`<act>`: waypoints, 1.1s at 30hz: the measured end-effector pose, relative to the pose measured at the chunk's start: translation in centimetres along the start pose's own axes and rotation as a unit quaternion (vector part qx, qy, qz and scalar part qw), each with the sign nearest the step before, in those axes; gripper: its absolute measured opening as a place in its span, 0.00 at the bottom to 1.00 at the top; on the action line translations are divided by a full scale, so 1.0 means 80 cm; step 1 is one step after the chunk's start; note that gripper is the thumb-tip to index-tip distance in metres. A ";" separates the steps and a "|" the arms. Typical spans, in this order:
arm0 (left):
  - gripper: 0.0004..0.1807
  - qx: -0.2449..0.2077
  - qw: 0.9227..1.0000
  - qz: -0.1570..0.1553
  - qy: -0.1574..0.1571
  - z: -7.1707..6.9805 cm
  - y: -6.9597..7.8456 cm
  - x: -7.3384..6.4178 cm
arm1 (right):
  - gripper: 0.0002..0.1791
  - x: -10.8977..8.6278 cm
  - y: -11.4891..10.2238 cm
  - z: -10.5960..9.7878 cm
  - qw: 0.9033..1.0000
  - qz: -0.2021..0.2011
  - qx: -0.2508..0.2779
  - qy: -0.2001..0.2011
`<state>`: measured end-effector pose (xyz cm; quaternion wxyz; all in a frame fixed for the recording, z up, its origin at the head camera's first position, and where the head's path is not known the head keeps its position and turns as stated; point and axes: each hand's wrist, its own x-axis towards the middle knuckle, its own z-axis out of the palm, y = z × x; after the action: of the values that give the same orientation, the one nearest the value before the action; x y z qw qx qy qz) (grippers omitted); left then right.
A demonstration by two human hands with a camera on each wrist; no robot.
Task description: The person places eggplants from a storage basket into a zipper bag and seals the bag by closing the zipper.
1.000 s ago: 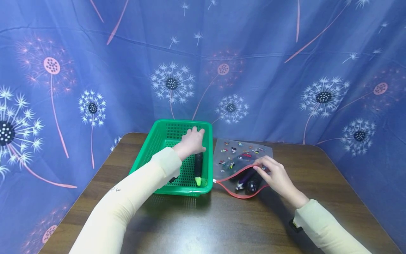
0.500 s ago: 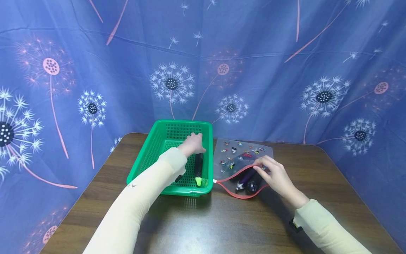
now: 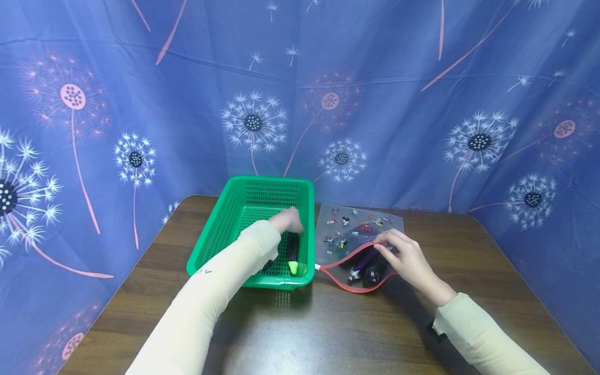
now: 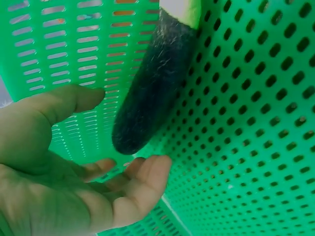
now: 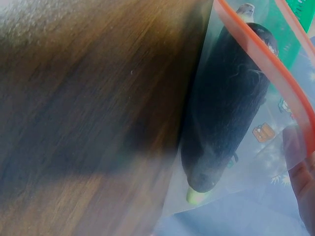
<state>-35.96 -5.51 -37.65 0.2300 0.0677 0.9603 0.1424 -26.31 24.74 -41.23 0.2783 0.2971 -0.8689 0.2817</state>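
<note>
My left hand (image 3: 292,221) reaches into a green basket (image 3: 309,208). In the left wrist view, its loosely bent fingers (image 4: 152,179) and thumb lie around the dark rounded end of an eggplant (image 4: 157,78), with a gap at the thumb. This eggplant's pale green tip points toward me. My right hand (image 3: 408,258) pinches the red zip edge of a clear zip bag (image 3: 335,226) and holds its mouth apart. Inside the bag lie a purple eggplant (image 3: 360,264) and a rounder dark eggplant (image 3: 373,274). The right wrist view shows a dark eggplant (image 5: 226,103) through the plastic.
The basket and bag stand side by side on a brown wooden table (image 3: 328,333). A blue curtain (image 3: 187,120) with dandelion prints hangs behind and at both sides. The basket's right wall is close to my left hand.
My left hand has come down and toward me inside the basket, to the far end of the eggplant. The right hand has kept its pinch on the bag's edge.
</note>
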 end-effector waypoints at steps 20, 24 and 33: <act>0.52 -0.097 0.993 -0.074 0.008 0.028 -0.001 0.006 | 0.09 0.002 -0.003 -0.001 1.000 0.002 0.003 -0.006; 0.53 -0.160 0.983 -0.091 0.001 0.028 -0.002 0.011 | 0.10 0.002 -0.003 -0.001 1.000 0.001 0.003 -0.005; 0.53 -0.211 0.972 -0.099 0.016 0.032 -0.002 0.011 | 0.10 0.003 -0.004 -0.001 1.000 -0.012 0.002 0.003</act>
<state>-35.56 -4.89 -40.22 0.2370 -0.0803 0.9140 0.3195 -26.21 24.50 -40.95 0.2840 0.3071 -0.8637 0.2813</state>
